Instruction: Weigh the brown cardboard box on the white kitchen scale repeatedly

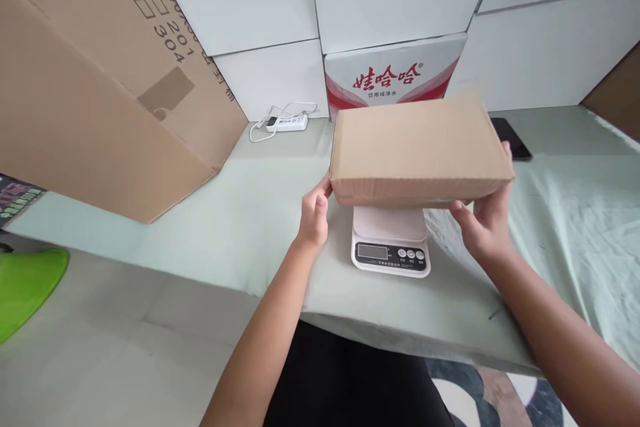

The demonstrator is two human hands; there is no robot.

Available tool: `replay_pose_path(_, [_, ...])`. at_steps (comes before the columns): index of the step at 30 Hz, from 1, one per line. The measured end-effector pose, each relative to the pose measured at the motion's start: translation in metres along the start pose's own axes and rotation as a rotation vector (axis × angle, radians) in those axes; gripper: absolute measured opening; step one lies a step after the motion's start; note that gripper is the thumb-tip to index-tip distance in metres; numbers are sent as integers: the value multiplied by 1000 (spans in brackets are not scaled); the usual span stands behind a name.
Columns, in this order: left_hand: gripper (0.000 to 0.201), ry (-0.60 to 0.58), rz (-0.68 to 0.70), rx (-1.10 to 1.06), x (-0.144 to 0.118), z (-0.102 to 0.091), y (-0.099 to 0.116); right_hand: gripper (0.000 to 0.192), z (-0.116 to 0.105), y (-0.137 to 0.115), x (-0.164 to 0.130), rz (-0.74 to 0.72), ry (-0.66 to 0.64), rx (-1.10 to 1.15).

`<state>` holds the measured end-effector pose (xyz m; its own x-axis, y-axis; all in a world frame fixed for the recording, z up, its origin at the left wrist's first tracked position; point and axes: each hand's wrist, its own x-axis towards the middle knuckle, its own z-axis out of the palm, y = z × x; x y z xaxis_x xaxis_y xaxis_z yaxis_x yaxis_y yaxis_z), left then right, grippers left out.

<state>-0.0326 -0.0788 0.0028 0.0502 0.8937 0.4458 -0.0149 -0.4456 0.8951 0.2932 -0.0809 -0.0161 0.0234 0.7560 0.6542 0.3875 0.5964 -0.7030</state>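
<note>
Between my two hands is a plain brown cardboard box (415,147), its top face toward me. My left hand (316,213) grips the box's left end, with the fingertips partly hidden behind it. At the right end my right hand (485,220) is closed on the box, thumb at the front lower edge and fingers on the far side. Below the box sits a white digital kitchen scale (390,240) with a small grey display and several buttons. The box covers the back of the scale's platform; I cannot tell whether they touch.
A large brown carton (110,93) leans at the left of the cloth-covered table (235,213). At the back lie a white power strip with its cord (287,123) and a dark flat device (515,140). A printed water carton (390,73) stands among white boxes. A green object (30,287) is at lower left.
</note>
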Motion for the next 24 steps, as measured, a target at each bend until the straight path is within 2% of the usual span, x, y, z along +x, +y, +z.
replay_pose_path(2, [92, -7, -14, -5, -12, 0, 2, 122, -4, -2, -16, -56, -15, -49])
replay_pose_path(5, [93, -27, -42, 6, -22, 2, 5, 122, -6, -5, -27, -48, 14, -31])
replay_pose_path(13, [89, -33, -68, 21, -30, 1, 7, 108, 0, -17, -24, -27, 87, -48])
replay_pose_path(17, [89, -32, -60, 20, -33, 0, 4, 94, 1, -23, -26, -2, 132, -68])
replay_pose_path(21, [91, 37, -55, 5, -33, -2, 0, 80, 0, -24, -24, 6, 212, -56])
replay_pose_path(24, [99, 99, -69, 5, -32, -4, -1, 80, -1, -22, -22, 9, 252, 3])
